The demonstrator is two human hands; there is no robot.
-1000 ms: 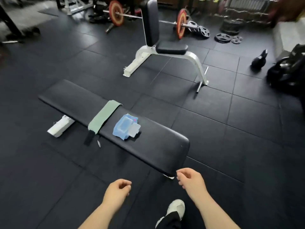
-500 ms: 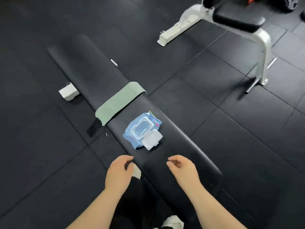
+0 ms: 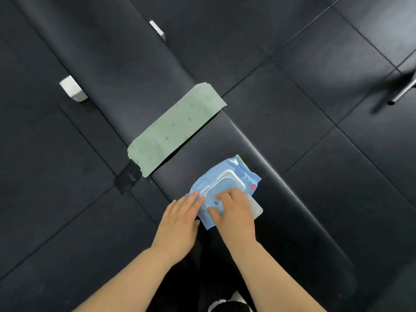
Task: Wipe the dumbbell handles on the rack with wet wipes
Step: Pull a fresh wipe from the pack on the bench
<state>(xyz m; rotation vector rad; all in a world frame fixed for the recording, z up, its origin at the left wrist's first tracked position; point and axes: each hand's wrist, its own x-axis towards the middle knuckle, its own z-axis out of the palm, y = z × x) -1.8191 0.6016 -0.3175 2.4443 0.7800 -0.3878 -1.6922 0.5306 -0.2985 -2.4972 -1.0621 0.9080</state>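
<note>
A light blue pack of wet wipes (image 3: 238,176) lies on the black flat bench (image 3: 139,86), its white lid flipped open toward the near right. My left hand (image 3: 180,221) lies with straight fingers on the pack's left edge. My right hand (image 3: 234,212) rests over the pack's opening, fingertips bent down onto it; whether they pinch a wipe is hidden. No dumbbells or rack are in view.
A pale green towel (image 3: 175,129) is draped across the bench just beyond the pack. White bench feet (image 3: 73,88) show on the left. A metal bar end (image 3: 403,91) of another bench pokes in at the right. Black rubber floor tiles (image 3: 315,64) surround everything.
I have moved closer and leaned over the bench. Both hands have gone from hovering in front of the bench to lying on the wipes pack.
</note>
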